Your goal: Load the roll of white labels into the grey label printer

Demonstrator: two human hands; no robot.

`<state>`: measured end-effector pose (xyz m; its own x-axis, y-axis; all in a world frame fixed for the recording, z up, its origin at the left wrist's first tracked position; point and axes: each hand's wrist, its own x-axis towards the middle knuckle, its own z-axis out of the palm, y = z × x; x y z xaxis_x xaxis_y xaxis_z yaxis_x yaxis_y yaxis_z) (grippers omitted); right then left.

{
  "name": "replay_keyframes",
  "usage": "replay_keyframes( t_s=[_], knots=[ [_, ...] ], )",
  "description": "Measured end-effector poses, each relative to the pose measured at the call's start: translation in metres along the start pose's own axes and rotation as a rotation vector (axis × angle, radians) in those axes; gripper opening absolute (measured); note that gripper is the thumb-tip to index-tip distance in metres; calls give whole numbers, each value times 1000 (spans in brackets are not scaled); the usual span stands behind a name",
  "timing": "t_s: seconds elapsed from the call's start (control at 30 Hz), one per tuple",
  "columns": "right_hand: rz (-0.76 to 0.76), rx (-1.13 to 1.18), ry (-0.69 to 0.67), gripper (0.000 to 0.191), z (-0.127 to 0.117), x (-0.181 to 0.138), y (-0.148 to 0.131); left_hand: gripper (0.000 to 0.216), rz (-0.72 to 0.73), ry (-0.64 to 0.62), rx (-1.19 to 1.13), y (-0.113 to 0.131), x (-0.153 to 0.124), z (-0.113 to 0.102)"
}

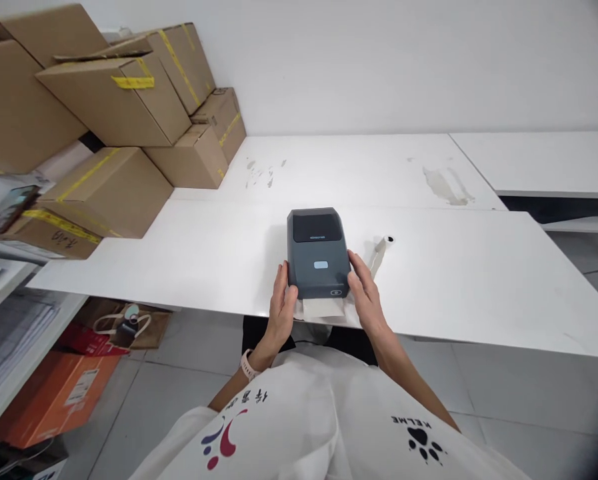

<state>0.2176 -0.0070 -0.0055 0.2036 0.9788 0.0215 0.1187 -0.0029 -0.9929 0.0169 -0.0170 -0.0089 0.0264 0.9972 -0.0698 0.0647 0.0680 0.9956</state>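
A dark grey label printer [319, 250] stands on the white table near its front edge. From its front, a white paper strip [323, 307] sticks out toward me. My left hand [281, 310] holds the printer's left side near the front corner, thumb and fingers against the casing. On the opposite side, my right hand [365, 293] grips the casing the same way. A small paper roll [389, 240] with a loose tail lies to the right of the printer, just beyond my right hand.
Cardboard boxes [113, 100] with yellow tape are piled at the left of the table [219, 260]. A phone-like object [13, 203] rests by them. Below left are a shelf with papers [16, 333] and an orange box [53, 393]. A white wall runs behind.
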Motion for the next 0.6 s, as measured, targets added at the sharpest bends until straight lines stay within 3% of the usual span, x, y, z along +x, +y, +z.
replay_keyframes(
  t_s=[0.17, 0.33, 0.47, 0.6],
  knots=[
    [-43, 54, -1, 62, -1, -4, 8, 69, 42, 14, 14, 1, 1, 0],
    [-115, 69, -8, 68, -5, 14, 0, 64, 166, 40, -53, 15, 15, 0],
    [-334, -79, -21, 89, -1, 55, -33, 58, 326, 69, -153, 39, 58, -3],
    [-571, -188, 33, 93, 15, 116, -67, 54, 238, 151, -40, 39, 105, -6]
  ],
)
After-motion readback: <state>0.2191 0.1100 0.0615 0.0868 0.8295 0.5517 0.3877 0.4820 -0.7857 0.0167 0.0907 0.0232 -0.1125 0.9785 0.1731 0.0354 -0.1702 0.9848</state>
